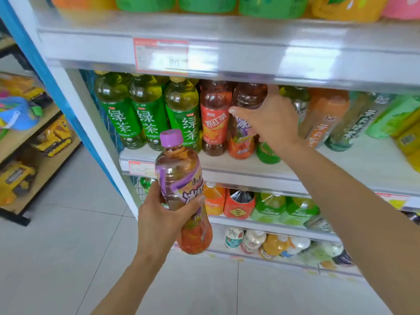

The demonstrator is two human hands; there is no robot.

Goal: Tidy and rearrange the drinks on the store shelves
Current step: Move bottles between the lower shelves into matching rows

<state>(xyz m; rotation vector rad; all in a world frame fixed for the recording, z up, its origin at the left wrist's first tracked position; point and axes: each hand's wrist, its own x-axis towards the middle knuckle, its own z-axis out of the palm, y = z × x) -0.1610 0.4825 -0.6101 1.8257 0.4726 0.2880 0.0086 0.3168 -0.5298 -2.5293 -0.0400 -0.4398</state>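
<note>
My left hand [163,214] grips a purple-capped iced tea bottle [181,178] in front of the shelves, upright and slightly tilted. My right hand [272,119] is wrapped around a second purple-labelled tea bottle [244,130] standing on the middle shelf [227,165]. To its left stand a red-labelled tea bottle [213,119] and three green tea bottles [147,112]. A green bottle [267,153] shows partly under my right wrist.
Orange and green bottles [325,117] lean at the right of the same shelf. The lower shelves [261,204] hold more drinks. A price tag [161,55] hangs on the upper shelf edge. A toy rack [34,137] stands on the left beside tiled floor.
</note>
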